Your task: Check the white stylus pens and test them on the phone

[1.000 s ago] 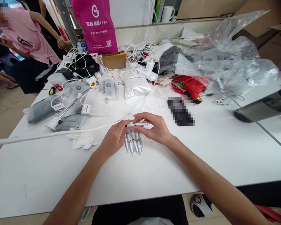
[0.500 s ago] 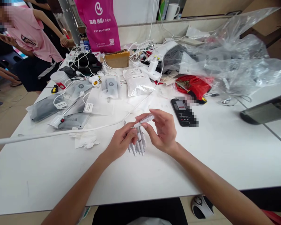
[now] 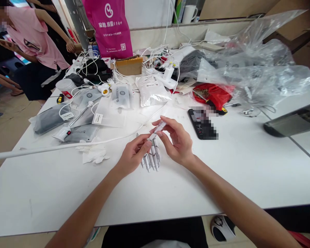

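Between my two hands is a slim clear-and-white pen [image 3: 158,128], tilted with its clear end up and to the right. My left hand [image 3: 134,151] is closed, thumb and forefinger pinching its lower end. The fingertips and thumb of my right hand [image 3: 179,142] close around its upper part. Just below, on the white table [image 3: 186,193], lies a bunch of several similar silver-and-clear pens [image 3: 152,160], partly covered by my left fingers.
A black phone [image 3: 200,124] lies to the right. Behind are packaged pouches [image 3: 121,96], a white parcel [image 3: 152,91], tangled cables and a red bag [image 3: 222,96]. A white cable [image 3: 113,138] crosses the table at left, near crumpled tissue [image 3: 94,154]. A person in pink [image 3: 38,38] is at far left.
The held pen has turned from nearly level to a steeper tilt, its clear end rising and moving left. My right hand has shifted slightly left with it. The pens on the table stay put.
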`<action>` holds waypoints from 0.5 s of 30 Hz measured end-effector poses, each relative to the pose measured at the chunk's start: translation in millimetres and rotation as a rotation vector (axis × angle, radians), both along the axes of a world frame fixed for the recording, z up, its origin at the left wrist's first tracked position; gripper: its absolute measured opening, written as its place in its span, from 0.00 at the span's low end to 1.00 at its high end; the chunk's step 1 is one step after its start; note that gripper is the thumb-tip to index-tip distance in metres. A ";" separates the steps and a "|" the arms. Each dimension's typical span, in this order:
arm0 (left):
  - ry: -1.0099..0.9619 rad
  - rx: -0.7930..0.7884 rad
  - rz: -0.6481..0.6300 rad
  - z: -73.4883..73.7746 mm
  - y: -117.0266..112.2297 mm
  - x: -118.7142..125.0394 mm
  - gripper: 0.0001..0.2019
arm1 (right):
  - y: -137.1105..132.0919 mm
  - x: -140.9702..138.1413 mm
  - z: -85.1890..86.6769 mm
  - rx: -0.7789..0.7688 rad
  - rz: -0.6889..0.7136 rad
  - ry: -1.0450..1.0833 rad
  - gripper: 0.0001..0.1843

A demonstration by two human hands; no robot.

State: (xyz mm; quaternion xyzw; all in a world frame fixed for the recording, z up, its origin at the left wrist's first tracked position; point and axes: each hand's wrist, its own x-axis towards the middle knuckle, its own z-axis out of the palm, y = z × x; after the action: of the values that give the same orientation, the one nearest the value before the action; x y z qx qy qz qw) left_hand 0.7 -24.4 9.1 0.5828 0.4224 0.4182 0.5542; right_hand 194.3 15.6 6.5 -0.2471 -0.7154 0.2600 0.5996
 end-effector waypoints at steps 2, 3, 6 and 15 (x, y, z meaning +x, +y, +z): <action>0.011 -0.002 0.034 -1.4 0.8 0.0 0.21 | -0.1 -0.1 0.3 0.011 0.007 0.002 0.30; 0.015 -0.001 0.048 -2.0 1.2 -0.2 0.21 | -0.3 -0.3 0.6 0.014 0.011 0.014 0.31; 0.006 -0.002 0.067 -2.6 1.5 -0.6 0.20 | -1.3 -1.7 2.0 0.015 0.025 0.044 0.30; -0.012 0.002 0.104 3.2 2.3 0.1 0.19 | 9.3 2.2 8.1 -0.031 -0.155 0.247 0.24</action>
State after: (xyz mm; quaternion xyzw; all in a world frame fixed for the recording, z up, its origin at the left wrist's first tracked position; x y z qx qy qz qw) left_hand 0.8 -22.1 12.3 0.5580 0.4485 0.4503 0.5336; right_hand 196.5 25.0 14.5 -0.2770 -0.6107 0.2525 0.6975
